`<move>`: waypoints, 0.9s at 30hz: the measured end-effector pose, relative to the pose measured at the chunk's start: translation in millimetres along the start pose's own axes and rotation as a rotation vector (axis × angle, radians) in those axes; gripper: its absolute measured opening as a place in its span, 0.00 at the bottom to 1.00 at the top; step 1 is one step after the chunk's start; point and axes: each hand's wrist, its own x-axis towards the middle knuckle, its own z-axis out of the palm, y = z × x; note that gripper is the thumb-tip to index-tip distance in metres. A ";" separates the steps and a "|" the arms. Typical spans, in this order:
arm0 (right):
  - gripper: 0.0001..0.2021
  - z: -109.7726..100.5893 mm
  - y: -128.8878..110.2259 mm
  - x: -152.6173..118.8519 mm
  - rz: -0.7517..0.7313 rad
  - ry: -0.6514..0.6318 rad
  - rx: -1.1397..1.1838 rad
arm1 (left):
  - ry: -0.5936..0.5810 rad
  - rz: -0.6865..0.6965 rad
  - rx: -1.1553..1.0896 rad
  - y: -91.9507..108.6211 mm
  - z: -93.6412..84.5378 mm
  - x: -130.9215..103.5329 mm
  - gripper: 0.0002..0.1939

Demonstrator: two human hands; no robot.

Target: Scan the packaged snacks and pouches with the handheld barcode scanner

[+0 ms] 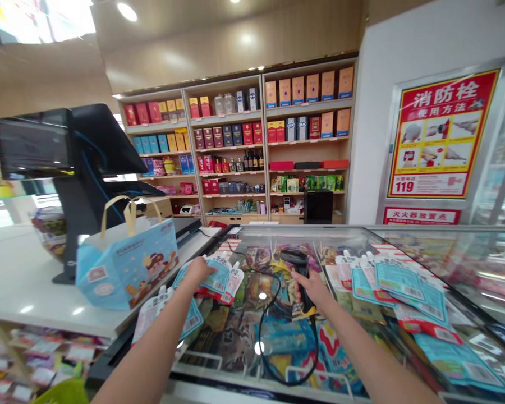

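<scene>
My right hand (313, 289) is wrapped round the handle of a black-and-yellow barcode scanner (294, 258), its head pointing left. A black cable loops from the handle's base over the glass top. Further left, my left hand (200, 272) has its fingers closed at the edge of a blue spouted pouch (217, 276) with white lettering and a barcode. More pouches lie under and around it, some partly hidden by my left forearm. Right of the scanner lies a spread pile of similar blue, white and red spouted pouches (404, 283).
A glass-topped freezer (244, 348) holding packaged goods lies below my hands. On the white counter (17, 280) at left stand a blue paper bag (128, 264) and a black checkout terminal (84, 163). Shelves of boxed goods (231, 134) line the back; a red poster (444, 134) hangs right.
</scene>
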 end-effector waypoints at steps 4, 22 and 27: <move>0.19 -4.3 -3.0 -1.4 0.002 -0.004 0.006 | -0.197 -0.131 -0.632 25.6 27.1 -13.0 0.09; 0.17 -9.5 -15.9 -21.2 0.124 -0.146 -0.090 | 0.106 -0.060 -1.074 71.5 147.8 -44.3 0.06; 0.17 -9.0 -11.1 -20.4 0.122 -0.164 -0.102 | 0.140 -0.091 -1.045 70.8 148.8 -39.2 0.07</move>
